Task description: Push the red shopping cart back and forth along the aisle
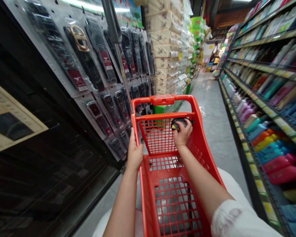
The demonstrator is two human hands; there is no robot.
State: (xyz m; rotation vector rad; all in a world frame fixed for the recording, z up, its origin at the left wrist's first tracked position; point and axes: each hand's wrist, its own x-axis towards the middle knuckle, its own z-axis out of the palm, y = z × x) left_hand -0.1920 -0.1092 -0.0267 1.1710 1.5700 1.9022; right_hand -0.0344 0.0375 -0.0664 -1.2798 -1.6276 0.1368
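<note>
A red plastic shopping basket cart (160, 187) with grid walls and a grid bottom fills the middle of the view. My left hand (135, 151) grips its left rim, thumb on the inner side. Inside, near the far end, my right hand (183, 131) has its fingers wrapped round a small black object with a yellow part (175, 124), close under the red crossbar. The object is partly covered by my fingers. A grey and metal pole (118, 49) slants down to the cart's far left corner.
Packaged belts (98, 52) hang on a white wall display at the left, above a dark panel. Stacked packs (166, 42) stand beyond the cart. Shelves of bottles (266, 131) line the right side. A grey tiled aisle (207, 95) runs ahead.
</note>
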